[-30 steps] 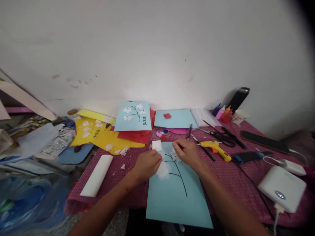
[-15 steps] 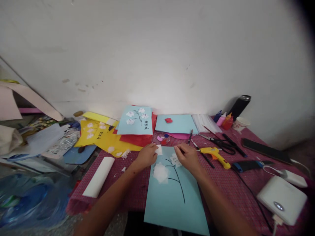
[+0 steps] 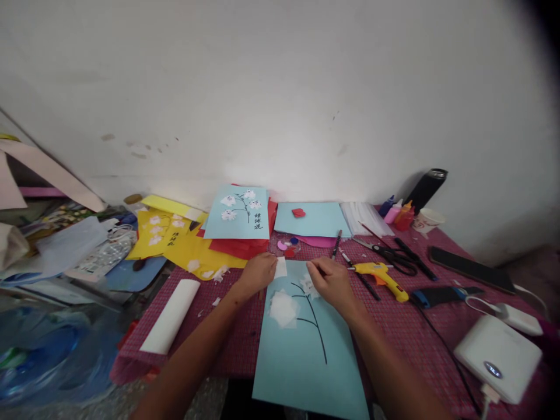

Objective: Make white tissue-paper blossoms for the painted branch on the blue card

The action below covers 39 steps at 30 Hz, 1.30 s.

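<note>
A light blue sheet of paper [image 3: 306, 373] lies lengthwise in front of me, drawn with a dark branch [image 3: 320, 335]. On its left part sits a clump of white tissue petals [image 3: 283, 309]; a second white clump [image 3: 307, 284] shows partly beside my right hand. At the sheet's top left corner my left hand [image 3: 259, 274] pinches a small white paper square [image 3: 280, 267]. My right hand [image 3: 330, 283] is closed above the sheet's upper right, thumb against the curled fingers. Whatever it may hold is hidden.
A finished flower picture [image 3: 236, 224] leans at the back left. To the right lie a yellow glue gun [image 3: 381, 277], scissors [image 3: 394, 256], a utility knife [image 3: 441, 296] and a white power bank [image 3: 499, 357]. A white paper roll [image 3: 170, 318] rests at the left edge.
The view has shifted slightly, moving things a little leftward. Both hands keep nearly the same pose over the sheet, and the white square stays in my left hand.
</note>
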### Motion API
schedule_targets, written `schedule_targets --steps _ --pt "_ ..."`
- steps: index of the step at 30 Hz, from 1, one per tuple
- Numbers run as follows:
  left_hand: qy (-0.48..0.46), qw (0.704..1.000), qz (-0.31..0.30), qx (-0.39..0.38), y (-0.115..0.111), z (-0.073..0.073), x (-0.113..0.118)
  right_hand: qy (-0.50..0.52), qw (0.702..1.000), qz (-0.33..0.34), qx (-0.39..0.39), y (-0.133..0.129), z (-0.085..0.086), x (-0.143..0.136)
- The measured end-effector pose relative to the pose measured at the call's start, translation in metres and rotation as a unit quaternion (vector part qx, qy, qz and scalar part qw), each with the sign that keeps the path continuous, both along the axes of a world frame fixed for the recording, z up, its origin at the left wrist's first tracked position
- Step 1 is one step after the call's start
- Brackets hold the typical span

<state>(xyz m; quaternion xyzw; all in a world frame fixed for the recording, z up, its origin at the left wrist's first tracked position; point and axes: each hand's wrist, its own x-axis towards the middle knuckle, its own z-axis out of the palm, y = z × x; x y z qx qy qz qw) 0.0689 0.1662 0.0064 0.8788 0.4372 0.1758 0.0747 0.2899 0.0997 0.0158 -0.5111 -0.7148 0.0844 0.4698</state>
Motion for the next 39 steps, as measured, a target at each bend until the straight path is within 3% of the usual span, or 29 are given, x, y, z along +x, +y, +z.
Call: schedule_targets --steps 3,6,10,14,16,19,24,35,39 --pt "-0.130 0.991 0.020 -0.027 -0.003 0.010 -0.002 0.002 1.000 0.001 -0.007 -0.001 0.001 -0.001" --pt "-0.276 0.952 0.043 -0.126 -0.008 0.018 -0.002 0.012 1.000 0.005 -0.023 -0.002 0.002 -0.002" --pt "-0.453 0.834 0.053 -0.310 -0.021 0.019 0.004 0.070 0.993 0.039 -0.092 -0.002 -0.001 -0.010" --pt "-0.551 0.721 0.032 -0.419 -0.034 0.014 0.009 0.179 0.963 0.091 -0.178 -0.001 -0.006 -0.023" --pt "-0.571 0.681 0.013 -0.458 -0.038 0.010 0.010 0.228 0.945 0.120 -0.202 -0.001 -0.008 -0.029" --pt "-0.581 0.646 -0.007 -0.495 -0.042 0.004 0.012 0.275 0.925 0.128 -0.229 -0.001 -0.011 -0.033" --pt "-0.575 0.635 -0.023 -0.516 -0.046 -0.002 0.012 0.290 0.916 0.098 -0.259 -0.001 -0.014 -0.029" --pt "-0.561 0.669 0.016 -0.487 -0.045 -0.005 0.012 0.303 0.901 0.108 -0.291 -0.002 -0.011 -0.029" --pt "-0.571 0.669 0.018 -0.475 -0.045 -0.008 0.011 0.302 0.891 0.127 -0.314 -0.003 -0.011 -0.029"
